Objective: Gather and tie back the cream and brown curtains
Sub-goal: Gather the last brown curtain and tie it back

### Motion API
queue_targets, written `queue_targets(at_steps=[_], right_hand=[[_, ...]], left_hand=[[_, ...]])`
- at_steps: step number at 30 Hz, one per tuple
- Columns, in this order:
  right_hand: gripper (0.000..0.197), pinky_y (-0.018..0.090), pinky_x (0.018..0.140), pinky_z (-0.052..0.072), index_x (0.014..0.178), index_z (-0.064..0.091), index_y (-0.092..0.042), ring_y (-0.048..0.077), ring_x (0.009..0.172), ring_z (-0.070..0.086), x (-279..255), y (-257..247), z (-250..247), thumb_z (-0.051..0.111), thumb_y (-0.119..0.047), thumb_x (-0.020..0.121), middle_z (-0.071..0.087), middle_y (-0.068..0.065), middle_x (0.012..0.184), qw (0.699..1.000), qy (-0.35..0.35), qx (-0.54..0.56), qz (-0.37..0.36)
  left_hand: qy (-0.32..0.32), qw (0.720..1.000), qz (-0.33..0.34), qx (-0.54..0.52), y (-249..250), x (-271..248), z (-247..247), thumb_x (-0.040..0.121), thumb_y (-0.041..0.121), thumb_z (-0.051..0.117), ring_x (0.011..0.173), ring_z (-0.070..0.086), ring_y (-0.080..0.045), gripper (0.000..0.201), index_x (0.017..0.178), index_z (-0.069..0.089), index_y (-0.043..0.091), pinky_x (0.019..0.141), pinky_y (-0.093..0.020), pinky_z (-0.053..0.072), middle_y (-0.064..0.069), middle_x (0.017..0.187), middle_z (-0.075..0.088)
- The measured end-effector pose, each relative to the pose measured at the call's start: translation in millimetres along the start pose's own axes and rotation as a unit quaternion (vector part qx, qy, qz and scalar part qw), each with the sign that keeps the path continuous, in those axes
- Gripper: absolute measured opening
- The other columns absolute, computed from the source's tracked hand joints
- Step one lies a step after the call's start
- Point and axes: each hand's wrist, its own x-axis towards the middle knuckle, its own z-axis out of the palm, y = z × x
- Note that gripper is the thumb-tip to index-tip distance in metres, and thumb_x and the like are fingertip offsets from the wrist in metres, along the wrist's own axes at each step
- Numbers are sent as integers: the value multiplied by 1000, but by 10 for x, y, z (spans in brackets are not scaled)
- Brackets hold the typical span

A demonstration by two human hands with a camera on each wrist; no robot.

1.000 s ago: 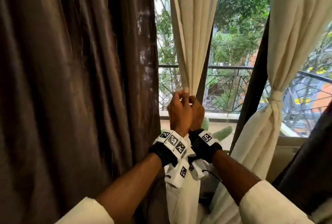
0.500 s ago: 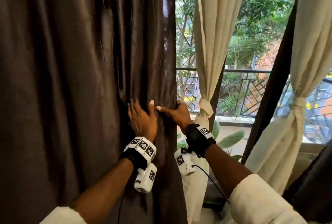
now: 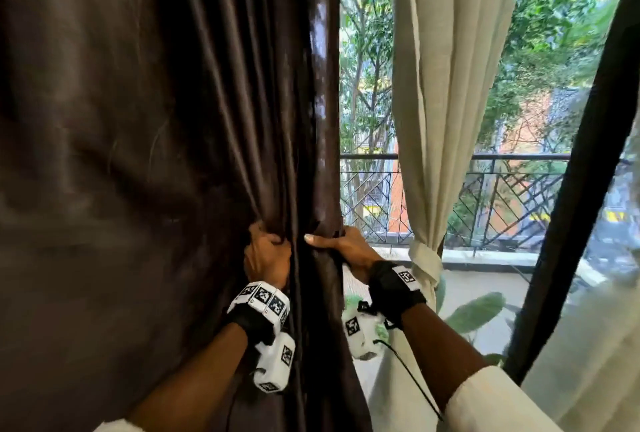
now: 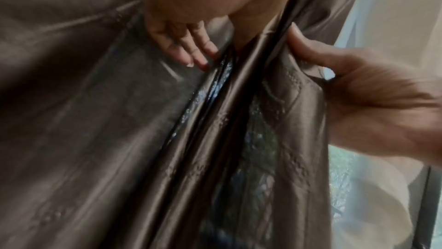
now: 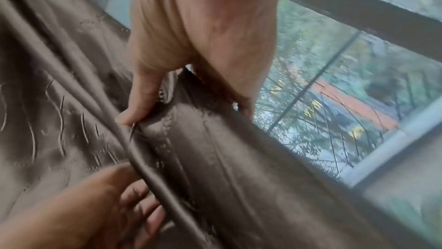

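Both hands were on the brown curtain, which hung in heavy satin folds over the left half of the window and reached down past the bottom of the head view. The left hand had its fingers curled into the cloth a short way in from the curtain's right edge, bunching a few pleats against the palm. The right hand held that right edge itself: the thumb lay across the front of the hem and the fingers wrapped behind it, so the edge was pinched between them. The two hands sat near each other at about the same height, with a narrow band of folds between them. From the wrist views the cloth was blurred, and how much fabric each hand had taken in was hard to judge. Just to the right of the brown curtain hung a cream curtain, already drawn in and knotted low down, level with the hands. A dark window frame slanted down the right side. Beyond the glass stood a metal balcony railing and green trees; broad plant leaves showed below the right wrist. White sleeves covered the forearms' lower ends.
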Motion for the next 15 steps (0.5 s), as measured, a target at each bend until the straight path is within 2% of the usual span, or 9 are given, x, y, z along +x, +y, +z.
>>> queue_targets(at_steps=[1,3,5,6,7,8,10,13,15], right_hand=[[43,37,86,56,106,70,1,27,92,70,52,-22,-38,84,-10,67,73,15,106,999,-1,37,9],[38,39,77,58,102,71,2,28,85,69,172,-21,-175,83,-5,67,72,20,105,994,57,90,11],[35,44,71,58,92,73,-5,26,73,66,301,0,-338,87,-16,61,72,21,97,971,229,65,-10],[40,44,72,56,91,73,-8,25,72,65,344,11,-416,88,-24,58,73,19,95,947,320,12,-15],[45,43,75,55,96,72,-9,26,78,66,365,15,-454,87,-30,58,73,18,98,923,382,-49,-15],[49,41,78,53,103,71,-10,29,88,67,362,6,-438,85,-32,62,72,18,102,909,404,-103,-14],[53,38,81,50,111,67,-10,35,102,65,344,-12,-316,82,-38,69,70,18,109,904,381,-193,-21],[56,33,77,47,110,65,-11,33,102,65,322,-36,-125,83,-43,67,71,15,107,912,353,-203,-35],[51,31,72,44,103,64,-8,33,97,65,273,-86,-12,84,-38,67,71,15,99,906,387,-160,-58]], left_hand=[[-4,1000,4,8,27,49,4,83,24,65,113,56,-34,40,121,57,15,92,-37,42,-11,115,67],[-16,1000,0,-7,20,198,1,90,23,59,115,53,-36,33,118,60,6,92,-36,40,-18,118,64],[3,998,-21,-57,-66,371,-38,93,17,55,118,49,-38,36,120,55,-5,95,-36,36,-28,120,59],[25,997,-26,-75,-120,452,-69,93,14,54,117,51,-40,35,119,53,-10,94,-37,36,-32,119,58],[46,995,-29,-85,-173,521,-101,94,12,52,115,53,-43,34,118,52,-12,94,-39,37,-34,119,57],[61,994,-36,-83,-211,568,-133,94,12,51,115,53,-45,34,119,51,-11,96,-41,38,-36,119,56],[69,995,-50,-54,-236,580,-171,96,16,48,116,49,-48,36,122,48,-8,96,-44,36,-39,119,53],[43,996,-42,-59,-250,501,-156,94,20,50,114,50,-47,35,119,49,-4,92,-42,37,-37,115,56],[31,997,-11,-68,-288,509,-179,91,22,57,111,51,-44,32,113,53,-1,91,-39,38,-30,110,61]])
